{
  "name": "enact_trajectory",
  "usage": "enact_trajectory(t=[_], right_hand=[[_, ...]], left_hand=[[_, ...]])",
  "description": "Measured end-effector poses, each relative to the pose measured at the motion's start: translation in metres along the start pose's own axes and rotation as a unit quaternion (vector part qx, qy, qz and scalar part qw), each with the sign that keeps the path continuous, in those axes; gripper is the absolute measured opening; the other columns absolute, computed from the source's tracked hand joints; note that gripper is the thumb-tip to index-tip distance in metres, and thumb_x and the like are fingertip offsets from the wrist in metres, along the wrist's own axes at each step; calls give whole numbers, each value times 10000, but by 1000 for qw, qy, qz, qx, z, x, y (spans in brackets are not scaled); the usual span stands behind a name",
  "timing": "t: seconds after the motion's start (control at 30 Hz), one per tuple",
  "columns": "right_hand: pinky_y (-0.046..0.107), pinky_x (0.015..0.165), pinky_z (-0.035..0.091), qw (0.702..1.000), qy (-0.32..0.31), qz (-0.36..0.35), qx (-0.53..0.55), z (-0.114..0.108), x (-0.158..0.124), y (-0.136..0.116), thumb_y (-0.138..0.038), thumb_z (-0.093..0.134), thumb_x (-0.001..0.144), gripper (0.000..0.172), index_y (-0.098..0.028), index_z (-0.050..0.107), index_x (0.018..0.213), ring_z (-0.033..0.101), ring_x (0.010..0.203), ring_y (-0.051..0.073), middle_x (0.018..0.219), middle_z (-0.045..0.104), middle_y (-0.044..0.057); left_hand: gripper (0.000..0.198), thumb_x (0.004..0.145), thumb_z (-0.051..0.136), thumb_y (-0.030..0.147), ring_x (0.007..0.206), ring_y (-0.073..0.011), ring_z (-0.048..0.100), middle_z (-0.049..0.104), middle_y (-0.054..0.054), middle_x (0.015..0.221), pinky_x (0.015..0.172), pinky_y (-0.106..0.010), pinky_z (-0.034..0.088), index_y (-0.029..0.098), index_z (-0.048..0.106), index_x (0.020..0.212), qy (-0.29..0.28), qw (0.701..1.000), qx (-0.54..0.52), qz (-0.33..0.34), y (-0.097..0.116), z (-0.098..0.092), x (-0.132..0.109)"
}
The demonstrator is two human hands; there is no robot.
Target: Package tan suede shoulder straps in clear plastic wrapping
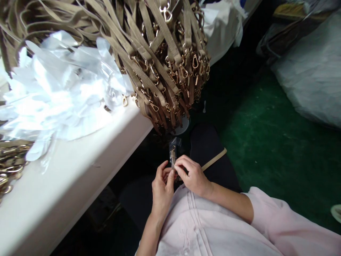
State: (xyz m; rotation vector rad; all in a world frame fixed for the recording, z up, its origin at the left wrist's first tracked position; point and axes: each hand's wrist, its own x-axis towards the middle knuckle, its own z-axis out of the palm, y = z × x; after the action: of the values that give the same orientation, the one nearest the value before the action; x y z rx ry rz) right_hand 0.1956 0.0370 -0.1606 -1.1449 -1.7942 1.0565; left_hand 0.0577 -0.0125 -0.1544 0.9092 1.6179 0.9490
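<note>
left hand [162, 187] and right hand [195, 176], both pinching a film-wrapped strap end [173, 155]; the clear film [171, 145] might slip should either pinch loosen.

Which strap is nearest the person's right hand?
The tan strap lying apart beside the right hand; the other visible straps lie heaped on the table or hang over its edge.

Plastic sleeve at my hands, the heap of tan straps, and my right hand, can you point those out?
Clear plastic sleeve [172, 152], head view: middle of its visible part.
Heap of tan straps [166, 37], head view: flat of one strap.
Right hand [196, 177], head view: back of the hand.
</note>
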Motion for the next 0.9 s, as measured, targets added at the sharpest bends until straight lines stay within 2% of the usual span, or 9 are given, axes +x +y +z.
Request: enact_trajectory(t=[0.1,0.2,0.3,0.4,0.5,0.63,0.77,0.83,0.9], right_hand=[[271,670,483,981,79,131,116,-18,16,8,-328,540,951,185,-186,589,843,589,727,161,782,615,32],[270,658,493,954,141,187,189,-42,32,14,-391,596,912,216,-177,596,885,594,685,159,731,617,16],[277,660,483,968,160,146,125,-63,40,18,-362,594,917,197,-174,609,861,592,705,163,774,622,31],[295,712,468,987,149,50,-41,-74,40,17,-280,542,954,173,-183,624,835,586,777,177,839,620,53],[319,790,461,983,107,-27,-145,-66,29,11,-204,478,982,188,-185,624,864,585,847,193,869,627,68],[320,772,466,985,29,-75,-156,-38,6,-5,-160,436,989,206,-174,590,853,581,828,194,843,617,68],[314,803,488,998,36,-31,-47,-27,-4,-12,-163,441,984,173,-179,562,862,595,911,193,962,610,83],[307,822,502,999,44,11,27,-33,-1,-10,-199,472,982,156,-189,558,853,609,960,188,1085,613,83],[287,759,532,993,25,52,106,-40,4,-7,-251,467,994,158,-198,570,886,640,885,161,1174,617,74]], left_hand=[[354,908,577,393,882,-206,656,702,-65,961,827,-325,511,188,593,1195,-75,994,78,25,-3,-4,1],[257,914,562,406,861,-205,630,687,-58,891,808,-303,483,175,675,932,-138,985,95,38,-8,-6,0],[277,918,557,413,707,-158,582,629,-18,728,685,-253,462,168,634,815,-155,987,40,17,-10,-4,-2],[283,899,591,417,560,-109,469,517,28,594,547,-213,376,169,614,765,-115,993,37,14,-1,0,-4],[286,887,605,416,529,-97,403,459,40,575,502,-213,315,171,615,739,-74,994,71,36,15,5,-3],[253,898,579,334,557,-100,416,476,34,599,520,-218,305,171,588,704,-60,982,146,101,34,12,5],[219,919,541,259,544,-100,456,528,34,612,527,-218,326,177,576,719,-51,963,212,157,38,17,11],[173,939,525,266,596,-117,534,611,10,702,567,-220,393,181,625,828,-52,957,221,181,37,18,10],[142,951,517,247,692,-140,605,661,-19,823,645,-238,468,188,644,968,-45,948,229,218,36,19,6]])
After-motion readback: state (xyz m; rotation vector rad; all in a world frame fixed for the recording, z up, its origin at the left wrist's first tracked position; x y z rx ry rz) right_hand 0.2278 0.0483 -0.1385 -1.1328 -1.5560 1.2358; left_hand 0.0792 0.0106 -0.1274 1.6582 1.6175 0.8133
